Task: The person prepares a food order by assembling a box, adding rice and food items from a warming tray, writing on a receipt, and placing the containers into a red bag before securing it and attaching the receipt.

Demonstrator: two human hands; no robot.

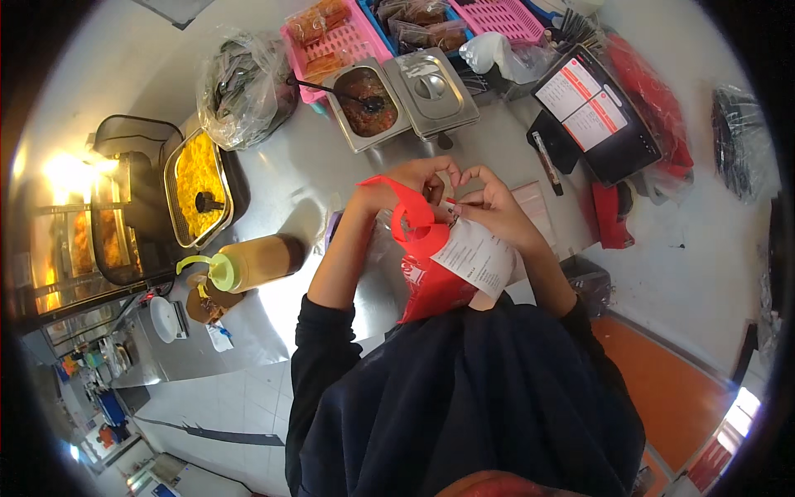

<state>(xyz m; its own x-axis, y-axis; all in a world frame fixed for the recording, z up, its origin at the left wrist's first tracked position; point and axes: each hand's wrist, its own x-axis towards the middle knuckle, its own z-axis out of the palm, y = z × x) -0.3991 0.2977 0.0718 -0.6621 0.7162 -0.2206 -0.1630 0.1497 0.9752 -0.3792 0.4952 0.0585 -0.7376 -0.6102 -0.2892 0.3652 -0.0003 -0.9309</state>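
Observation:
A red carrier bag (435, 289) with white print hangs close to my body, over the table's front edge. One red strap (415, 214) of it loops over the wrist of my left hand (425, 177). That hand's fingers are curled, and its thumb presses at the bag's top. A white printed paper slip (475, 258) lies against the bag. My right hand (490, 205) pinches the slip's upper edge, with a small red piece showing at the fingertips. Both hands nearly touch. The fingers partly hide the top of the bag.
On the steel table (279, 168) stand a sauce bottle (264, 261), a tray of yellow food (199, 180), a sauce pan with ladle (363, 115) and a lidded pan (428, 87). A tablet (590, 112), marker (548, 163) and tape dispenser (612, 217) are right. Baskets (338, 37) line the back.

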